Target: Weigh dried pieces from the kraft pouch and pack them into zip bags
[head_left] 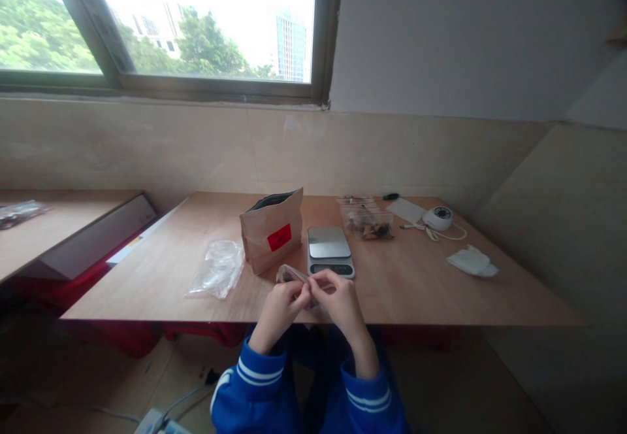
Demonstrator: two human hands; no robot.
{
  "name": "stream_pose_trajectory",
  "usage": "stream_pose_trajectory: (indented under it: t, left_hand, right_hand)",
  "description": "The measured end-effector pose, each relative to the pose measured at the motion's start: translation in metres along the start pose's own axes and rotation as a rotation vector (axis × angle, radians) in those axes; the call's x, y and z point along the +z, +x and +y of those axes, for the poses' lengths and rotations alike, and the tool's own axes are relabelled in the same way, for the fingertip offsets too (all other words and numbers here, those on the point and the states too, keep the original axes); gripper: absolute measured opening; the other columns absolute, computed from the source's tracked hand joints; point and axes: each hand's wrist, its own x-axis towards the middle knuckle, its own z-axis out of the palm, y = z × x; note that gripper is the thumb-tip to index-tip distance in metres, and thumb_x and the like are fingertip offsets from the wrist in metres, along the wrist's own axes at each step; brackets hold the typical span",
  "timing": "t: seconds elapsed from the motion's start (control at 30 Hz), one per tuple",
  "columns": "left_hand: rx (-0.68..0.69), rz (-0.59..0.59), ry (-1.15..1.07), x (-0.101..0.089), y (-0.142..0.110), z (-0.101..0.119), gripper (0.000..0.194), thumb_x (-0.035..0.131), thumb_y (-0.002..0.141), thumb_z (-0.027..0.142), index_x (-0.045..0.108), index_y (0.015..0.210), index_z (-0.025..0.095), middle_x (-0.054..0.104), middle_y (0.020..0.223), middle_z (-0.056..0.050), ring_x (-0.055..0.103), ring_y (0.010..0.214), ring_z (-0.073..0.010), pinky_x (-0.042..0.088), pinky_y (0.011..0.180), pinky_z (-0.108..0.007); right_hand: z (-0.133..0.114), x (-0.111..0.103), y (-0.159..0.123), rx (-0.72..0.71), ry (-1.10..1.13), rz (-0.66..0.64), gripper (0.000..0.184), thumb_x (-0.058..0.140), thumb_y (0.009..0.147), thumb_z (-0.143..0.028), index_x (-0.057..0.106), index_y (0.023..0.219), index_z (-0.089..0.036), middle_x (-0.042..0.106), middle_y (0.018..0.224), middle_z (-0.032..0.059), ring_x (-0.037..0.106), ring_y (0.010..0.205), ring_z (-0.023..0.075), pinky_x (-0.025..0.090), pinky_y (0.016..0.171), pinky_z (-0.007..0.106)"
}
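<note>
Both hands meet at the table's front edge, pinching the top of a small clear zip bag (290,274) with a reddish seal line. My left hand (285,301) is closed on the bag's edge, and my right hand (337,295) grips it close beside, fingertips nearly touching. Most of the bag is hidden behind the hands. Just beyond them lies a kitchen scale (330,244) with a silver plate, its display partly covered by the right hand. A brown paper pouch (264,241) with a red label stands upright and open at the top, left of the scale.
Clear plastic bags (218,269) lie left of the pouch. Filled zip bags (375,225) sit behind the scale to the right, near a green-handled tool (390,197). Further right are a white corded device (437,218) and a crumpled white sheet (473,261) on the wooden table (416,290).
</note>
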Motion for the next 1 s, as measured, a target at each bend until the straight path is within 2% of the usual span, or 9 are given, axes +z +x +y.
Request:
stream_pose_trajectory:
  t: [0.17,0.23,0.37,0.43,0.6,0.73,0.83,0.93,1.0]
  left_hand:
    - [-0.043,-0.005,0.076,-0.003,0.000,-0.001,0.045,0.042,0.087,0.033,0.065,0.052,0.018,0.068,0.058,-0.004,0.059,0.057,-0.0160,0.036,0.058,-0.024]
    - [-0.066,-0.009,0.101,-0.005,-0.002,-0.001,0.044,0.044,0.085,0.031,0.066,0.050,0.018,0.066,0.055,-0.004,0.058,0.055,-0.0154,0.035,0.058,-0.024]
    - [-0.040,-0.088,0.042,-0.012,-0.008,0.002,0.045,0.045,0.085,0.028,0.066,0.046,0.017,0.058,0.046,-0.001,0.050,0.048,-0.0122,0.032,0.054,-0.024]
    - [-0.002,-0.107,-0.022,-0.015,-0.011,0.004,0.048,0.044,0.087,0.032,0.065,0.046,0.017,0.056,0.046,0.000,0.049,0.048,-0.0118,0.031,0.054,-0.024]
    - [0.058,-0.106,-0.278,-0.017,-0.010,0.001,0.052,0.038,0.092,0.044,0.067,0.057,0.017,0.064,0.060,-0.003,0.058,0.062,-0.0160,0.039,0.065,-0.025]
    - [-0.036,-0.077,-0.452,-0.007,-0.004,-0.019,0.064,0.024,0.093,0.053,0.071,0.067,0.018,0.069,0.070,-0.006,0.061,0.070,-0.0192,0.042,0.071,-0.029]
    - [-0.151,0.016,-0.613,0.006,0.001,-0.034,0.054,0.038,0.086,0.060,0.072,0.086,0.019,0.071,0.085,-0.008,0.062,0.078,-0.0211,0.044,0.072,-0.032]
    - [-0.171,-0.012,-0.885,0.020,0.005,-0.039,0.053,0.049,0.081,0.062,0.069,0.105,0.019,0.070,0.102,-0.010,0.062,0.092,-0.0231,0.046,0.081,-0.034]
    - [-0.204,0.001,-1.042,0.027,0.005,-0.036,0.054,0.055,0.079,0.060,0.065,0.114,0.020,0.068,0.109,-0.010,0.061,0.095,-0.0225,0.046,0.081,-0.033]
  right_hand:
    - [0.003,0.009,0.001,-0.039,-0.065,0.004,0.015,0.056,0.081,-0.029,0.065,0.074,-0.019,0.071,0.069,0.0020,0.068,0.062,0.0174,0.053,0.057,0.024]
    - [0.007,0.010,0.001,-0.067,-0.120,0.050,0.016,0.055,0.082,-0.030,0.065,0.075,-0.020,0.071,0.070,0.0024,0.068,0.062,0.0174,0.052,0.059,0.025]
    - [0.014,-0.007,0.003,-0.079,-0.242,0.399,0.019,0.055,0.083,-0.034,0.063,0.077,-0.018,0.068,0.068,0.0042,0.064,0.060,0.0181,0.051,0.058,0.027]
    - [0.015,-0.019,0.002,-0.059,-0.227,0.487,0.022,0.055,0.083,-0.038,0.063,0.079,-0.018,0.069,0.069,0.0053,0.064,0.062,0.0185,0.051,0.059,0.028]
    - [0.007,-0.034,-0.002,-0.025,-0.079,0.424,0.026,0.056,0.084,-0.043,0.063,0.088,-0.018,0.070,0.077,0.0061,0.067,0.069,0.0185,0.053,0.066,0.029]
    - [-0.003,-0.030,-0.003,0.008,0.132,0.452,0.029,0.061,0.081,-0.046,0.064,0.090,-0.018,0.068,0.077,0.0040,0.066,0.067,0.0167,0.055,0.063,0.027]
    - [-0.010,-0.026,-0.003,0.069,0.323,0.459,0.034,0.065,0.077,-0.049,0.063,0.090,-0.018,0.064,0.067,0.0004,0.063,0.059,0.0156,0.056,0.054,0.027]
    - [-0.012,-0.022,-0.003,0.113,0.411,0.412,0.036,0.067,0.075,-0.050,0.063,0.091,-0.018,0.061,0.063,-0.0011,0.061,0.056,0.0151,0.057,0.049,0.027]
    - [-0.011,-0.020,-0.003,0.125,0.391,0.385,0.037,0.065,0.076,-0.051,0.064,0.092,-0.018,0.061,0.064,-0.0004,0.060,0.056,0.0150,0.057,0.050,0.027]
